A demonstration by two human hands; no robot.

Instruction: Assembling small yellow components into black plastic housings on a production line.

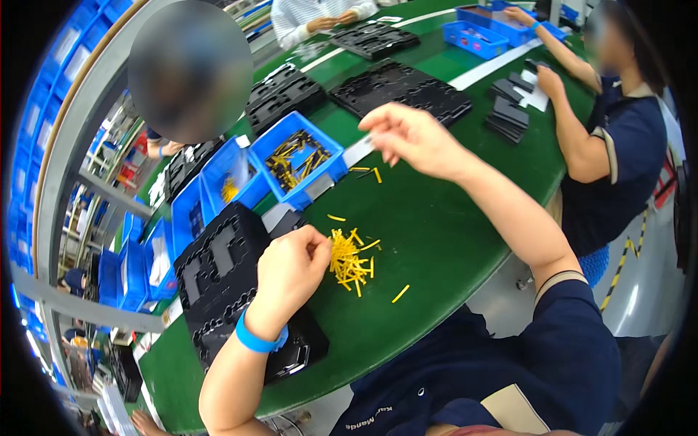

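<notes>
My left hand (292,267), with a blue band on its wrist, is closed at the left edge of a pile of thin yellow strips (347,260). Its fingertips are pressed together, and what they hold, if anything, is hidden. Further off to the right, my right hand (418,142) hangs above the table with bent fingers drawn together. Something small and pale seems to be at its fingertips, too small to name. Below that hand lie a few loose yellow and black strips (376,175). One yellow strip (400,293) lies apart, nearer to me.
Left of the pile stands a black moulded tray (218,269). Behind are blue bins, one (338,163) with black and yellow strips. More black trays (400,91) lie on the green table (443,240). At right a co-worker (618,138) handles dark flat pieces (507,120); other people work across the table.
</notes>
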